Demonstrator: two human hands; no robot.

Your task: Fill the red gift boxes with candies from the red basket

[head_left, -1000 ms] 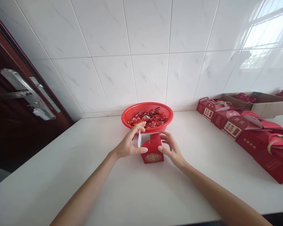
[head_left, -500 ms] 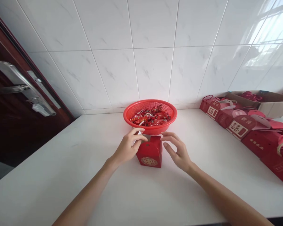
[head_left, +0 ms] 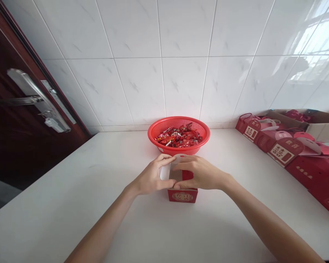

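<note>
A small red paper gift box (head_left: 182, 197) with a gold emblem stands upright on the white counter, its top open and the pale inside showing. My left hand (head_left: 151, 178) grips its left upper part, thumb at the front edge and fingers towards the back, beside a raised white-lined flap. From the right, my right hand (head_left: 204, 173) reaches across the opening. Its thumb is at the front edge near the left thumb, and its fingers bend over the back and right flaps, partly hiding them.
Right behind the gift box is a red plastic basket (head_left: 151, 133) holding several wrapped candies (head_left: 179, 136). Along the right stand several red gift boxes (head_left: 286, 150) and a cardboard carton (head_left: 322, 130). A tiled wall (head_left: 185, 84) backs the counter (head_left: 120, 153); a dark door (head_left: 13, 135) is at left.
Both hands have closed in on the gift box, and its top, mostly folded over before, is now spread open. My right hand has moved left onto it. The view has shifted slightly.
</note>
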